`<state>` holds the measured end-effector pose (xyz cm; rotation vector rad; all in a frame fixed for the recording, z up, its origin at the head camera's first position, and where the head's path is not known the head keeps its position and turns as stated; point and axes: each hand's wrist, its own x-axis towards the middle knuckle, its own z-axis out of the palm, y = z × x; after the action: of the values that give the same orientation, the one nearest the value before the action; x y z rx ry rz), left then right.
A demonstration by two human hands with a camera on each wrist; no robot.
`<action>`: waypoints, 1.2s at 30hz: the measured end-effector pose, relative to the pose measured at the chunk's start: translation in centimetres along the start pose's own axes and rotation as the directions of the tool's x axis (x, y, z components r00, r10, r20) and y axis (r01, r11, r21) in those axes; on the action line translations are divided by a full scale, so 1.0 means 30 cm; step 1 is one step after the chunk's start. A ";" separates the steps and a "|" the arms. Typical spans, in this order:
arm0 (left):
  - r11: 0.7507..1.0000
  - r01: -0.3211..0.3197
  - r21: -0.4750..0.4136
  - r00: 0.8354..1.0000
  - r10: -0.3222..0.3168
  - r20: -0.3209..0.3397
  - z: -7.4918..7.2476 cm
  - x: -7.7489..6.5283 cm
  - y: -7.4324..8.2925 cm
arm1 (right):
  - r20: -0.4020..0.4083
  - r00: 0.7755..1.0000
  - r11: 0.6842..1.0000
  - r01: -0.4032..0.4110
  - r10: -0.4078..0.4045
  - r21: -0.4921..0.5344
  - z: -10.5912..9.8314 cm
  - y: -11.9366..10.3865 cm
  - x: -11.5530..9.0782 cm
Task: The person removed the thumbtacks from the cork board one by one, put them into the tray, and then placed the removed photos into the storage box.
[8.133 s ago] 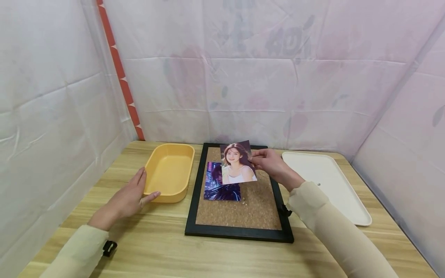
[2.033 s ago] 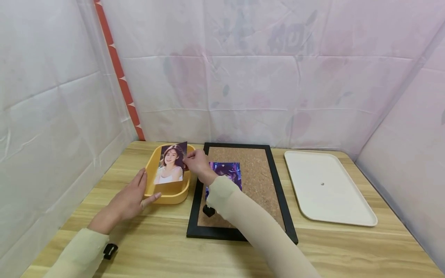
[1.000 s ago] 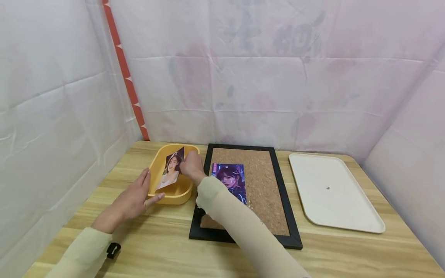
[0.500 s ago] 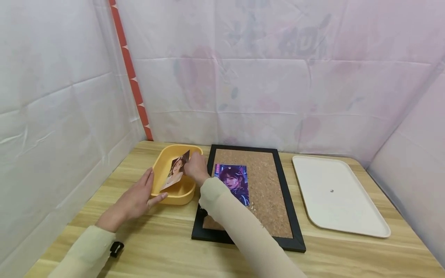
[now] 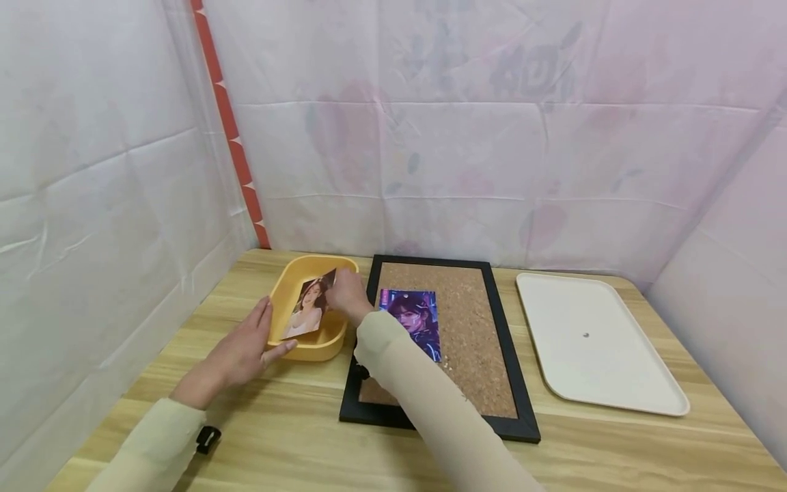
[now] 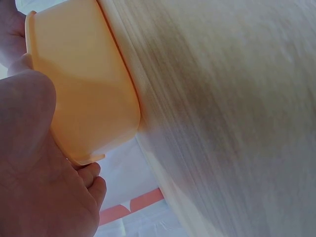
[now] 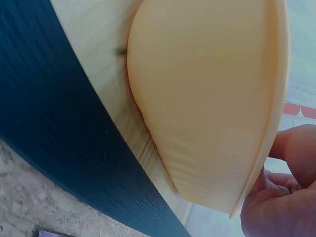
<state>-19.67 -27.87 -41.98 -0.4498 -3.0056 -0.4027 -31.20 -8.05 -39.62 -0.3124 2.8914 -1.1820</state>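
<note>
A yellow tub [image 5: 315, 352] stands at the left of the wooden table. My left hand [image 5: 241, 347] holds its near left corner, fingers along the left side and thumb at the front rim; the left wrist view shows the fingers bent at the rim. My right hand [image 5: 348, 295] reaches over the tub's right rim and holds a portrait photo [image 5: 307, 313] by its right edge. That photo sits tilted inside the tub. The right fingertips are hidden in the head view. Beside the tub, a black-framed cork board [image 5: 476, 328] bears a purple neon-style picture card [image 5: 418, 324], partly covered by the right sleeve.
A cream tray [image 5: 605, 348] lies at the right with a small dark item [image 5: 586, 335] on it. White and pinkish cloth walls [image 5: 461, 137] close off the back and sides. The right forearm crosses the cork board.
The right hand has carried the portrait photo from above the cork board leftward and lowered it into the tub. The left hand has stayed at the tub's corner. The head view has shifted slightly.
</note>
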 end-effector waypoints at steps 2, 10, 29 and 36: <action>1.000 0.001 -0.003 1.000 -0.001 0.004 0.003 0.001 0.002 | 0.025 1.000 1.000 -0.015 0.015 0.021 -0.002 0.006 0.000; 1.000 0.004 0.001 1.000 -0.004 0.006 0.004 0.009 0.008 | 0.071 0.997 0.988 -0.040 0.029 0.152 -0.022 0.021 -0.004; 1.000 0.003 0.002 1.000 -0.003 0.028 -0.007 0.006 0.008 | 0.318 0.865 0.900 0.430 -0.388 -0.073 -0.092 0.026 -0.063; 1.000 0.010 -0.002 1.000 -0.010 0.026 -0.011 0.005 0.005 | 0.319 0.834 0.847 0.512 -0.450 -0.143 -0.114 0.042 -0.088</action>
<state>-19.77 -27.77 -41.60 -0.4442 -3.0342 -0.4035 -29.10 -4.31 -38.22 -1.1766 2.7664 -0.7488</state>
